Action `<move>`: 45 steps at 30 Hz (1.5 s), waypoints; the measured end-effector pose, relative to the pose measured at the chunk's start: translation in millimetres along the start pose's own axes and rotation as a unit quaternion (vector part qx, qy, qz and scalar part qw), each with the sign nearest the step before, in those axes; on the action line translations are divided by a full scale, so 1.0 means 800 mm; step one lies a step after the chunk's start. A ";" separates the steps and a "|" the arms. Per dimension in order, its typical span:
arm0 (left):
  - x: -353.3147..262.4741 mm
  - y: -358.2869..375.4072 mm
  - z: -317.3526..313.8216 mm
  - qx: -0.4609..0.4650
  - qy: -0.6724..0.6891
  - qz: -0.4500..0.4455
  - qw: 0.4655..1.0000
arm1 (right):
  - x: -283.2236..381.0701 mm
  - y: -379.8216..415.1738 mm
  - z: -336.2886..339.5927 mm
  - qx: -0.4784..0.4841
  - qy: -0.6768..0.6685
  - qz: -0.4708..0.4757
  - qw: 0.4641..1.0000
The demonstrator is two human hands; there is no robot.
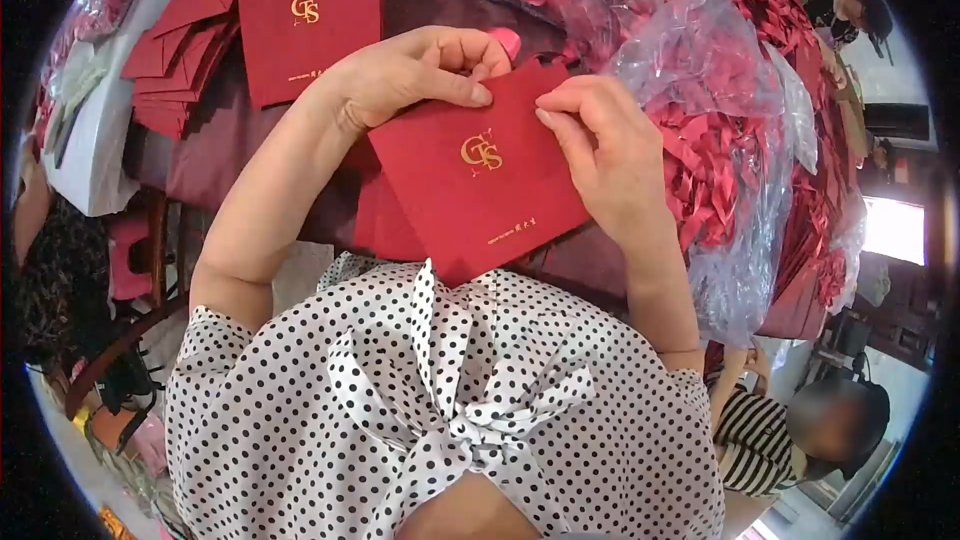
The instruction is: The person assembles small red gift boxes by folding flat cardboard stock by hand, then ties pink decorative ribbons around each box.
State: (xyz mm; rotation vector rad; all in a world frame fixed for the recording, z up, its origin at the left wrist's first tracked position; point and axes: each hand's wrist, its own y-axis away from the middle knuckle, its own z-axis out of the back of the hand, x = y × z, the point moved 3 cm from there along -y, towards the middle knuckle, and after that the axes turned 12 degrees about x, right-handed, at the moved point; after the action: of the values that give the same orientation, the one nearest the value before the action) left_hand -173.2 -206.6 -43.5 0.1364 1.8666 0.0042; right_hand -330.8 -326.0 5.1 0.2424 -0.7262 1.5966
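A red paper gift bag (430, 180) with a gold monogram and small gold lettering lies tilted in front of my chest. My left hand (425, 75) is closed on its upper edge, thumb on the front face and fingers curled behind. At the upper right corner my right hand (615, 155) pinches with thumb and forefinger, the fingertips right at the edge. A small glossy pink piece (505, 42) shows just beyond my left fingers. Under the bag, part of another red bag (385, 215) shows.
A finished-looking red bag with a ribbon handle (310, 35) lies at the upper left, beside a stack of red bags (180, 70). Clear plastic (735, 270) with many red ribbons (700, 170) covers the right side. A person in a striped top (760, 440) sits at the lower right.
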 end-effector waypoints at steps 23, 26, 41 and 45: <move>0.002 -0.005 -0.006 -0.026 0.022 -0.021 0.999 | 0.006 -0.014 -0.005 0.004 0.015 0.003 1.000; 0.000 -0.002 -0.008 -0.046 -0.001 -0.016 0.999 | 0.004 -0.015 -0.007 0.014 0.019 -0.003 1.000; -0.005 0.006 -0.008 -0.123 -0.152 -0.052 0.979 | -0.007 -0.040 -0.024 0.110 0.076 0.010 0.991; -0.002 -0.001 -0.002 -0.126 -0.281 -0.072 0.949 | 0.016 -0.031 -0.037 0.072 0.289 0.085 0.951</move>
State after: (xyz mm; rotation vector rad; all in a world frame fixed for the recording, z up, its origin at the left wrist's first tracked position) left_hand -174.7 -207.3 -41.6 -0.1645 1.2878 0.0937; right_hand -302.2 -299.0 -3.3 -0.1883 -0.1775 1.7685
